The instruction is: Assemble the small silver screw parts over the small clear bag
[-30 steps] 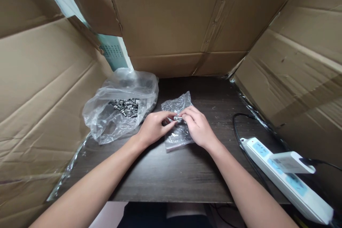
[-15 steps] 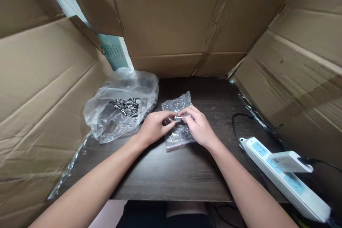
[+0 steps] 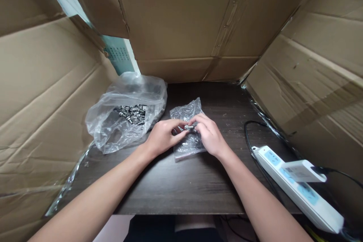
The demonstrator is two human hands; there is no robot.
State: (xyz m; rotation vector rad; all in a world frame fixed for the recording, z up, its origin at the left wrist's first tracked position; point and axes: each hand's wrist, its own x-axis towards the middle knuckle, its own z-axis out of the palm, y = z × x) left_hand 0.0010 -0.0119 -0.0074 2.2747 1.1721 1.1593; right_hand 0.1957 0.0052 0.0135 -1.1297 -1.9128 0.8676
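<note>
A small silvery bolt [image 3: 189, 127] lies crosswise between my two hands, its wider end to the left. The thumb and fingers of my left hand [image 3: 164, 136] are closed on that wider end. From the other side, the fingertips of my right hand [image 3: 209, 133] pinch near the shank end; exactly where they touch is hard to make out. Below both hands a small clear plastic bag [image 3: 184, 150] lies flat on the dark table [image 3: 176, 189]. Left of my left hand stands a larger open plastic bag [image 3: 104, 121] with many metal bolts [image 3: 134, 114] in it.
Cardboard walls [image 3: 181, 19] enclose the table at the back and both sides. A white power strip [image 3: 297, 193] with a plugged-in white adapter [image 3: 304, 171] lies at the right, and a black cable [image 3: 246, 136] loops beside it.
The bolt shows a little more between my fingertips, and the right fingers have shifted slightly on it. The whole view has moved slightly; the bags stay in place.
</note>
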